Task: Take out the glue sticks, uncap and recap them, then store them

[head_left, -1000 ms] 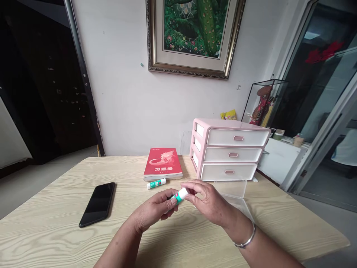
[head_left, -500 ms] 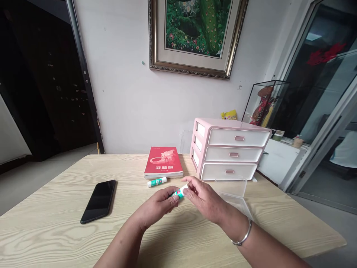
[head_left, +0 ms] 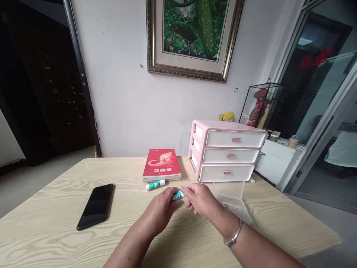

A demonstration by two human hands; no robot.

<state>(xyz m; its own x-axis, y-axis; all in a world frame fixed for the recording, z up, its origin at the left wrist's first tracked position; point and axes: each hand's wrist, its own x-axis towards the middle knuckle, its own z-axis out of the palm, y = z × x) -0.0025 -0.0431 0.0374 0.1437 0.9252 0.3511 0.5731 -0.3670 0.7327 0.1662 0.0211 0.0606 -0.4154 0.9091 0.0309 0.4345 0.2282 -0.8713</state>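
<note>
Between my two hands is a green and white glue stick (head_left: 177, 195), held above the table. My left hand (head_left: 163, 206) is closed around its green body. At the other end, my right hand (head_left: 201, 199) pinches the white cap end, which the fingers mostly hide. A second glue stick (head_left: 155, 185) of the same look lies on the table just beyond my left hand, in front of a red book (head_left: 161, 163). Behind my right wrist stands a clear plastic box (head_left: 240, 204) with its lid up, partly hidden by my arm.
A black phone (head_left: 95, 206) lies on the wooden table (head_left: 50, 223) at the left. At the back right stands a pink and white drawer unit (head_left: 230, 152), its drawers shut. A yellow packet (head_left: 226, 117) shows behind it. The table's right edge runs past my right forearm.
My right hand has curled its fingers tighter over the cap end of the glue stick. My left hand has turned a little around the body. The whole view has shifted slightly.
</note>
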